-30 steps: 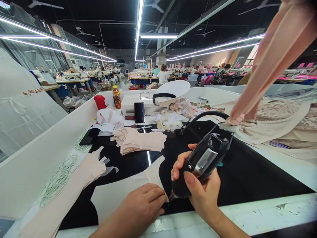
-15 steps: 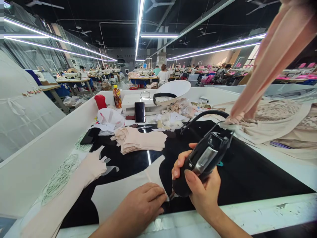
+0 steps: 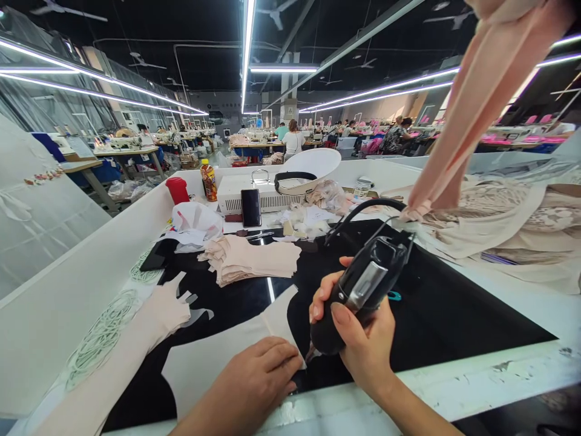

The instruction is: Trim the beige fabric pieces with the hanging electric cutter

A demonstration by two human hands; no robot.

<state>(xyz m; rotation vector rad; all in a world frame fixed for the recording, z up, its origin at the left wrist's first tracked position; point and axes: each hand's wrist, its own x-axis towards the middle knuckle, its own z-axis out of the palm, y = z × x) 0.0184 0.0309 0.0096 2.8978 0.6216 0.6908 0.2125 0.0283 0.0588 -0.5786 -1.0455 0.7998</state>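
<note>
My right hand (image 3: 363, 345) is closed round a black hand-held tool (image 3: 361, 290) with a silver panel and a black cable (image 3: 363, 212). Its tip points down at the edge of a pale fabric piece (image 3: 218, 357). My left hand (image 3: 254, 381) lies flat on that fabric, fingers pressing it onto the glossy black work surface (image 3: 454, 309). A stack of pale pink fabric pieces (image 3: 249, 257) lies farther back. A long pink piece (image 3: 131, 345) stretches along the left.
Coiled white elastic (image 3: 104, 330) lies by the white side wall (image 3: 59, 297). A white machine box (image 3: 254, 191), a phone (image 3: 250, 207), a red cup (image 3: 177, 189) and a bottle (image 3: 209, 180) stand at the back. Pink fabric (image 3: 472, 103) hangs at upper right over lace cloth (image 3: 508, 218). Other workers sit far behind.
Both hands hold nearly the same places; the view has shifted slightly, and the tool's tip sits a little closer to the fabric's edge.
</note>
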